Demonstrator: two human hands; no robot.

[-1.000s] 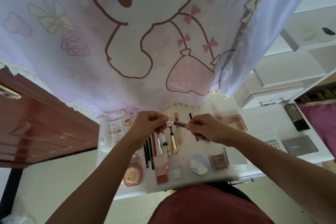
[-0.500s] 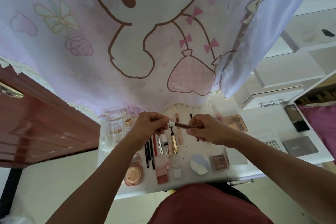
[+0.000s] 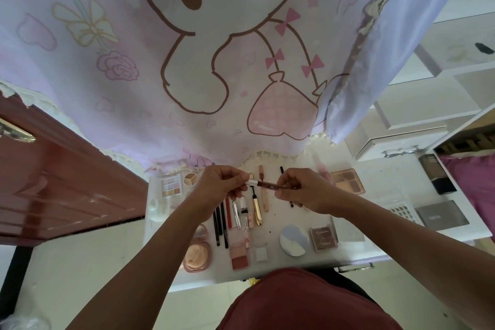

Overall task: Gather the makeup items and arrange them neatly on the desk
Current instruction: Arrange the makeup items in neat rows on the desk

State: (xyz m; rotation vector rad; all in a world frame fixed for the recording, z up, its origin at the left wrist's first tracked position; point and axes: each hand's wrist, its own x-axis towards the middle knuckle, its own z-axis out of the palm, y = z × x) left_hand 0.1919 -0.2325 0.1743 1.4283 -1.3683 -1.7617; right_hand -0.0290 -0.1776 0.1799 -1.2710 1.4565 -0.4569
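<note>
Curtain cloth [image 3: 187, 61] printed with a cartoon animal is hanging over the back of the white bench [image 3: 375, 169], where most of the makeup is already lying in order: palettes [image 3: 347, 181] toward the edges, pencils [image 3: 221, 220] and tubes side by side in the middle. Above that middle row my left hand [image 3: 219, 185] and right hand [image 3: 302, 190] are holding one slim brown stick [image 3: 265, 184] level in the air, clear of the bench. My hands are sitting slightly further apart than a second ago: the right one is resting a little more to the right, and a longer, thinner run of brown shaft is showing between them. I am judging that I am drawing it out of its cap, or checking it, before laying it into the row, so this piece is not yet placed. My left fingers [image 3: 238, 178] are pinching the silver end [image 3: 251, 182]; my right fingers [image 3: 284, 183] are clamped round the other end, hiding it. The stick is looking thin, dark reddish brown and faintly glossy, with a short bright metal collar; whether it is a liner or a wand I cannot tell.
</note>
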